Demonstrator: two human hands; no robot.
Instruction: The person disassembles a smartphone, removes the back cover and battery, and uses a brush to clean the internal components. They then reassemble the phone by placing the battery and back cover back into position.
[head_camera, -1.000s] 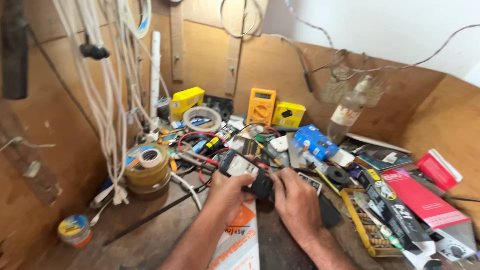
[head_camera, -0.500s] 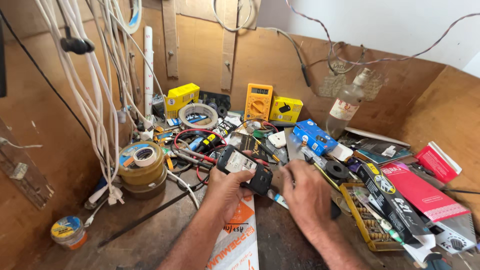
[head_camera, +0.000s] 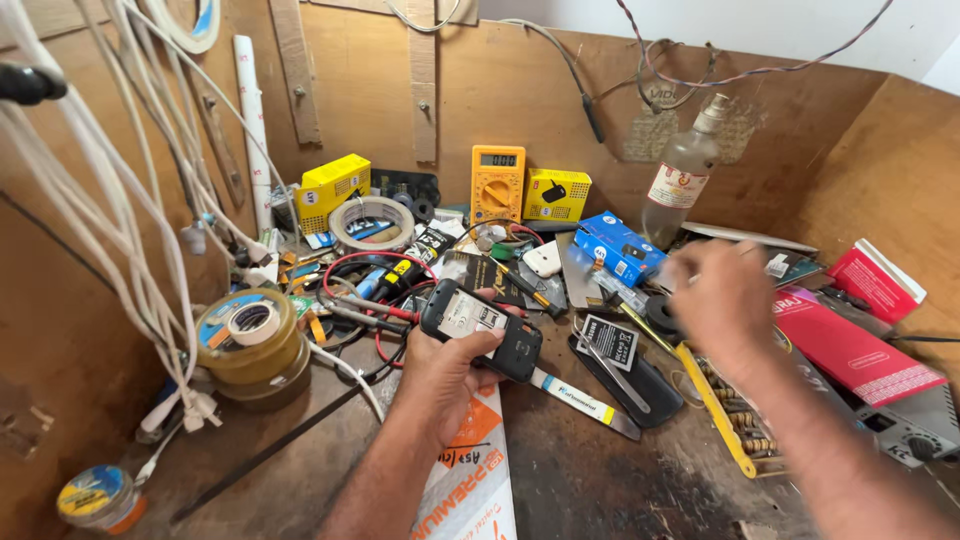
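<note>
A person's left hand gripped a small black mobile phone with its back cover off, fingers clamped around its lower end, holding it just above a cluttered brown wooden desk. The right hand was raised over the mess to the right, motion-blurred, so whether its fingers were apart or together could not be told. Beneath the phone lay a flat black phone cover and a white-handled metal pry blade; a yellow digital multimeter stood against the back board, and stacked rolls of tape sat to the left. Held by one hand only, the opened phone risked slipping into the tangle of red wires, because nothing steadied its far end.
</note>
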